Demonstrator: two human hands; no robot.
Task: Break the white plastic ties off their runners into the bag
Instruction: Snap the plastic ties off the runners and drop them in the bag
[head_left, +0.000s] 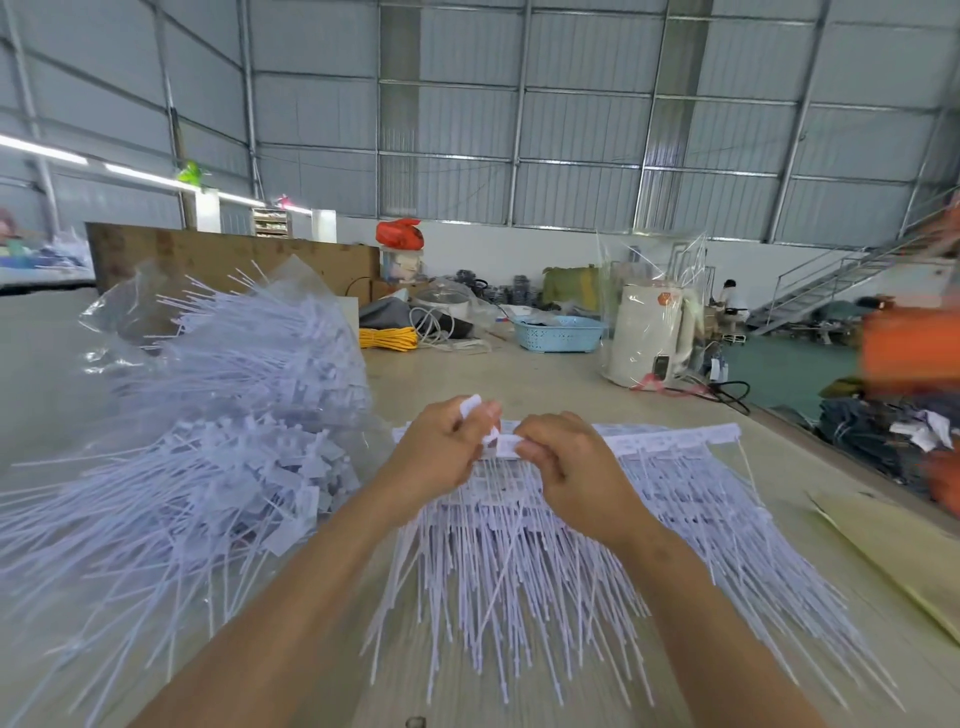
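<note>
1. Ties (519, 545) on their runners (670, 441) lie on the bench (545, 379) beneath both hands.
2. Left hand (441, 452) pinches a white tab; right hand (566, 467) grips the runner edge beside it.
3. Bag (218, 395) of loose ties sits left of the hands.

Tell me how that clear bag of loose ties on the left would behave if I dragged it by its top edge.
The clear bag looks thin and crumpled, so it would probably stretch and sag. The loose ties poke out of its open mouth and would likely spill. Piled this high, it may be heavier than it looks.
</note>
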